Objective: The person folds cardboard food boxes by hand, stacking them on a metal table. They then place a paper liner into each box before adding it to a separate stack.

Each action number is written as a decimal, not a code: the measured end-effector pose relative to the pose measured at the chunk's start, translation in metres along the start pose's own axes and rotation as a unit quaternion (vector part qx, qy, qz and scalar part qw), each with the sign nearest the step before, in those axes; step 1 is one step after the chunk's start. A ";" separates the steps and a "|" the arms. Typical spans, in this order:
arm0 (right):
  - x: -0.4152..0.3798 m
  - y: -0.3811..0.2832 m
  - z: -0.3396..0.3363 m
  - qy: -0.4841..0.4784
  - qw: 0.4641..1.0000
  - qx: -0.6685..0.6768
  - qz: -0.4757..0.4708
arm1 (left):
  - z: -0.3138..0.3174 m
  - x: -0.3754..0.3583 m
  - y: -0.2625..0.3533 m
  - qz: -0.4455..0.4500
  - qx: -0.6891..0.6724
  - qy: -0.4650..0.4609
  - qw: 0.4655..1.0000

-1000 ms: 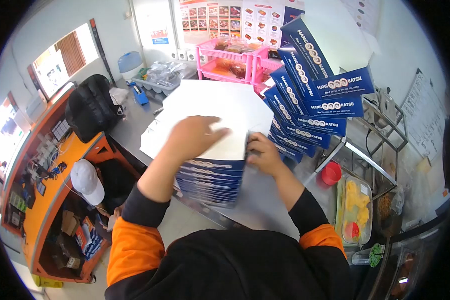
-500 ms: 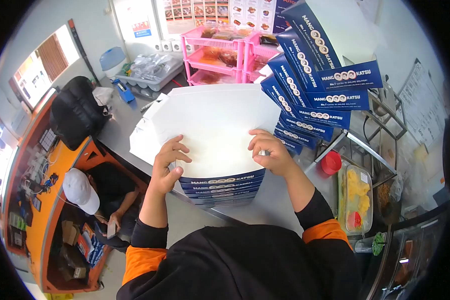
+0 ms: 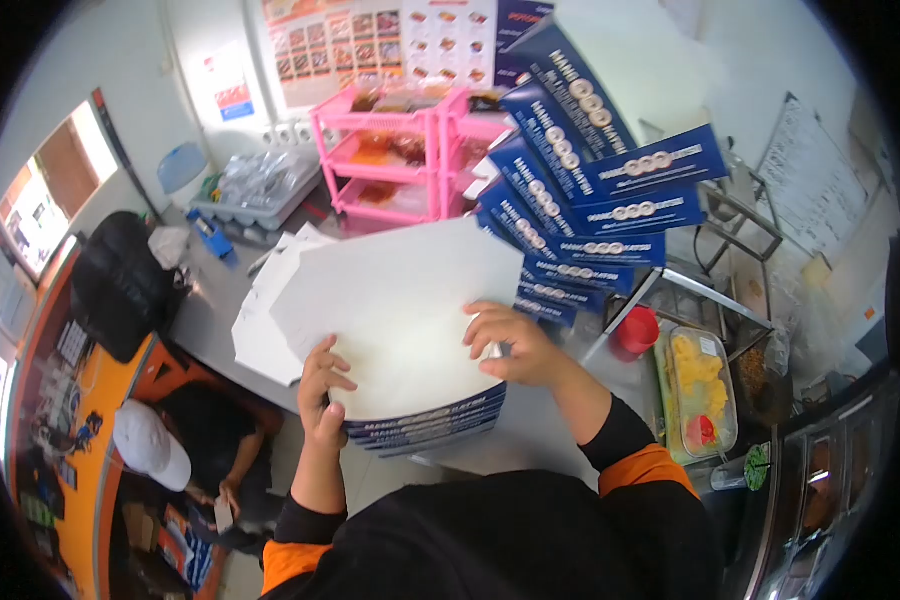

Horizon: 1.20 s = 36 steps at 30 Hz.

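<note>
A white-lined paper box (image 3: 420, 300) with printed navy sides lies open on top of a stack of similar boxes (image 3: 430, 425) in front of me. My left hand (image 3: 327, 390) grips its left side, fingers bent over the white inside and thumb at the front corner. On the opposite side, my right hand (image 3: 515, 345) holds the box with curled fingers over the edge. The undersides of both hands are hidden. More white card pieces (image 3: 260, 315) lie just left of the box. Navy boxes (image 3: 620, 213) stand piled in tiers at the right.
A pink tiered rack (image 3: 385, 160) and a grey tray of wrapped items (image 3: 260, 190) stand behind. On the right are a red cup (image 3: 635, 332) and a clear tub of yellow food (image 3: 700, 390). A seated person in a white cap (image 3: 150, 440) holds a phone at lower left.
The view has shifted, with the background sliding left. The top box now sits more tilted, its left side lower, and both hands have moved with it. My left thumb has come down to the front corner.
</note>
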State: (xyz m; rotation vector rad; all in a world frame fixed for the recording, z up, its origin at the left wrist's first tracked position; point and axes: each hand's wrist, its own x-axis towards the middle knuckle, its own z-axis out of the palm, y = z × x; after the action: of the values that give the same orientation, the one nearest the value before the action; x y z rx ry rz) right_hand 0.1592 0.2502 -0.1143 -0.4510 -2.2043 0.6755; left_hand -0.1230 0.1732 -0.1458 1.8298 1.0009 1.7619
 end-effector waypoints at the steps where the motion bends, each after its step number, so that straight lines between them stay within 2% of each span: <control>1: 0.002 -0.012 -0.007 0.009 0.999 0.020 0.025 | 0.003 -0.001 0.000 0.001 0.001 0.003 1.000; 3: 0.012 -0.049 -0.025 0.022 0.995 0.066 0.067 | 0.006 -0.001 0.002 0.004 0.007 0.014 1.000; 4: 0.018 -0.067 -0.043 0.037 0.999 0.016 0.009 | 0.008 -0.002 0.003 0.001 -0.007 0.015 1.000; 6: 0.037 -0.104 -0.079 0.201 0.963 -0.171 -0.052 | 0.007 0.000 0.002 0.009 -0.004 0.012 1.000; 7: 0.056 -0.117 -0.092 0.307 0.900 -0.306 -0.050 | 0.006 -0.001 0.003 0.009 -0.001 0.010 1.000; 9: 0.099 -0.106 -0.138 0.409 0.780 -0.470 -0.062 | 0.006 -0.001 0.004 0.012 -0.001 0.009 1.000; 11: 0.127 -0.077 -0.166 0.366 0.725 -0.581 0.054 | 0.006 -0.004 0.000 0.022 0.000 0.001 1.000; 14: 0.142 -0.079 -0.182 0.170 0.806 -0.520 0.224 | 0.012 -0.008 0.001 0.022 -0.045 0.046 0.998; 17: 0.146 -0.113 -0.167 0.175 0.868 -0.463 0.046 | 0.007 0.015 0.032 0.123 -0.039 0.075 0.989; 18: 0.145 -0.122 -0.156 0.141 0.872 -0.469 -0.024 | 0.007 0.025 0.050 0.111 -0.071 0.081 0.988; 19: 0.142 -0.132 -0.141 0.107 0.871 -0.471 -0.093 | 0.009 0.038 0.072 0.097 -0.103 0.087 0.986; 21: 0.124 -0.161 -0.101 -0.032 0.894 -0.424 -0.141 | 0.018 0.064 0.120 0.005 -0.202 0.089 0.975; 23: 0.106 -0.177 -0.065 -0.160 0.845 -0.484 -0.162 | 0.023 0.081 0.135 -0.097 -0.290 0.064 0.950; 24: 0.093 -0.176 -0.053 -0.150 0.850 -0.473 -0.178 | 0.026 0.084 0.123 -0.096 -0.264 0.078 0.957; 26: 0.074 -0.166 -0.042 -0.127 0.850 -0.477 -0.183 | 0.034 0.081 0.115 -0.108 -0.297 0.096 0.944; 28: 0.060 -0.165 -0.052 0.030 0.841 -0.500 -0.204 | 0.037 0.073 0.118 -0.126 -0.279 0.101 0.946; 30: 0.044 -0.149 -0.066 0.161 0.883 -0.416 -0.142 | 0.035 0.068 0.120 -0.148 -0.316 0.102 0.932; 31: 0.037 -0.128 -0.070 0.209 0.922 -0.318 -0.070 | 0.036 0.065 0.120 -0.159 -0.337 0.103 0.922; 32: 0.032 -0.109 -0.069 0.189 0.972 -0.136 0.040 | 0.036 0.063 0.118 -0.163 -0.336 0.095 0.923; 33: 0.030 -0.100 -0.067 0.161 0.974 0.050 0.148 | 0.035 0.063 0.121 -0.186 -0.309 0.078 0.930; 34: 0.025 -0.105 -0.066 0.103 0.888 0.345 0.287 | 0.034 0.064 0.127 -0.210 -0.281 0.060 0.935; 36: 0.019 -0.091 -0.060 0.093 0.865 0.376 0.318 | 0.033 0.068 0.130 -0.246 -0.173 0.054 0.952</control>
State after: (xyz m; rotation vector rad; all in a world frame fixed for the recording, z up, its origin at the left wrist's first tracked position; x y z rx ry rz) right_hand 0.1838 0.2066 -0.0154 -0.7801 -1.4104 1.6759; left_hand -0.0669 0.1432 -0.0100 1.1581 1.0049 1.6074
